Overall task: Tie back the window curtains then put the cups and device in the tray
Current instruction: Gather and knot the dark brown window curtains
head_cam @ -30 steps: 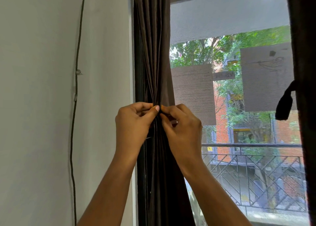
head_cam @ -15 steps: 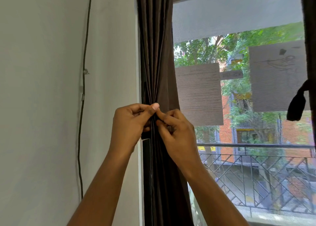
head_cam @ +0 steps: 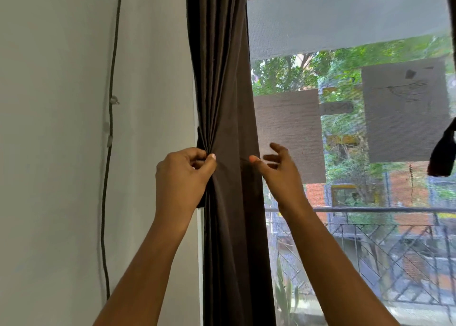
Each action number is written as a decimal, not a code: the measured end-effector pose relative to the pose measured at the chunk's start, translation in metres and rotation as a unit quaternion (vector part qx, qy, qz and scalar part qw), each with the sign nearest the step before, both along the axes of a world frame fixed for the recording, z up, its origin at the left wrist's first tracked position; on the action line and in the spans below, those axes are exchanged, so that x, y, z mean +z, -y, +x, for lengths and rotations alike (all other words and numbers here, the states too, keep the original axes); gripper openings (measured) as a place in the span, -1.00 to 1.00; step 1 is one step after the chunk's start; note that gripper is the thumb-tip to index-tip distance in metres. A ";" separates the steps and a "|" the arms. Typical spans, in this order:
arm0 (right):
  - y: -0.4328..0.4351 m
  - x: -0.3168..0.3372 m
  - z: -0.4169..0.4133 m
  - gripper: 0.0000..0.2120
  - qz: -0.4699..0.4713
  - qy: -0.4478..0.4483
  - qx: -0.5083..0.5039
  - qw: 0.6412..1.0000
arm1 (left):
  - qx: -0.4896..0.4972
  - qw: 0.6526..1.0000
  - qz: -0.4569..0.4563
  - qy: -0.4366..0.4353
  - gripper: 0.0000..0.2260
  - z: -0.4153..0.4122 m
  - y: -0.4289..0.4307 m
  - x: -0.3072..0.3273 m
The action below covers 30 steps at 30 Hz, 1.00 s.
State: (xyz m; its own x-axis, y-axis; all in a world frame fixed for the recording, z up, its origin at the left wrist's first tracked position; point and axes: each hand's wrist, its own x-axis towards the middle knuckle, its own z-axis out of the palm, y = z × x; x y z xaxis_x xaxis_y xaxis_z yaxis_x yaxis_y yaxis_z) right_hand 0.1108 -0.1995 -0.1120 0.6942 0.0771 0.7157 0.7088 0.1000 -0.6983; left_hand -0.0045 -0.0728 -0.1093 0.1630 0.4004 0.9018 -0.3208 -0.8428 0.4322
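Two grips: left grip [head_cam: 183, 177] pinches the curtain [head_cam: 222, 78], right grip [head_cam: 278, 172] is spread open.

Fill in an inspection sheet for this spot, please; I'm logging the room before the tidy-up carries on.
Surface: nothing seen.
Job's things: brown curtain gathered at the left side of the window; cups, device and tray not in view.
Clutter: two brownish sheets on the window.
Grippers: left hand grips the gathered curtain; right hand beside it, fingers spread.
Cables: dark cable clipped down the wall.
Surroundings: balcony railing, trees, brick building outside; dark strap hanging at the right edge.
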 end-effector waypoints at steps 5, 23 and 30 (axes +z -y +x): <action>-0.006 -0.004 0.009 -0.93 -0.009 -0.003 0.013 1.000 | 0.021 1.000 0.009 0.001 -0.81 0.002 -0.015 0.001; -0.005 -0.018 -0.078 -0.84 -0.074 0.246 -0.259 0.931 | -0.103 0.994 -0.009 0.023 -0.75 -0.012 0.022 -0.005; -0.002 -0.021 -0.063 -0.88 -0.040 0.258 -0.161 0.952 | -0.106 0.994 -0.021 0.020 -0.87 -0.005 0.026 -0.004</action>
State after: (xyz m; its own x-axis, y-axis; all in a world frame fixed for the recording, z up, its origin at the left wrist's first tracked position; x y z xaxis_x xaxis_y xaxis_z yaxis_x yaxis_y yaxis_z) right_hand 0.0477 -0.1977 -0.1330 0.2482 -0.0119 0.9686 0.9447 -0.2183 -0.2447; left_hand -0.0095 -0.0986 -0.1133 0.2130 0.3976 0.8925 -0.5071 -0.7358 0.4488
